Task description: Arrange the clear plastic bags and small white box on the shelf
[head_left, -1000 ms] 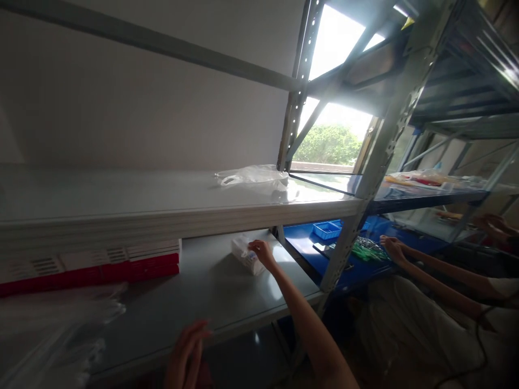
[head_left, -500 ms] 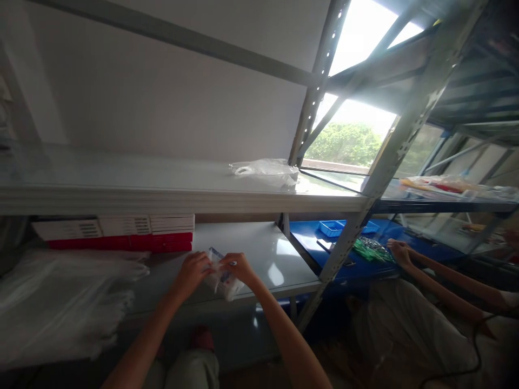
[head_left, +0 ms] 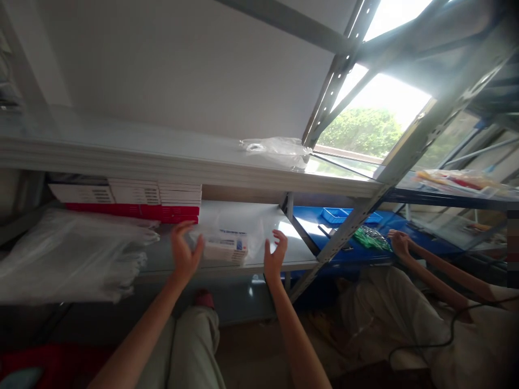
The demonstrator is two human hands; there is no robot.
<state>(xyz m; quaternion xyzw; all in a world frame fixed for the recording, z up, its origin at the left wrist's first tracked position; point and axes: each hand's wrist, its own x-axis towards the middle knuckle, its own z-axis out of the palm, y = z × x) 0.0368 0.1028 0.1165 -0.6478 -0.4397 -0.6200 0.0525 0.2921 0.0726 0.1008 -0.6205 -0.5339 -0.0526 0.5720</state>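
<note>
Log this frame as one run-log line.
left hand: open, beside packet | right hand: open, beside packet | packet: on lower shelf | co-worker's hand: blue shelf

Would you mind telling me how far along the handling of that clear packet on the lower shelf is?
The clear packet already lies at the front edge of the grey lower shelf. In hand: the left hand touches its left end, and the right hand is open beside its right end, apparently just apart. Left: the stacked clear bags and the red and white boxes sit untouched.
</note>
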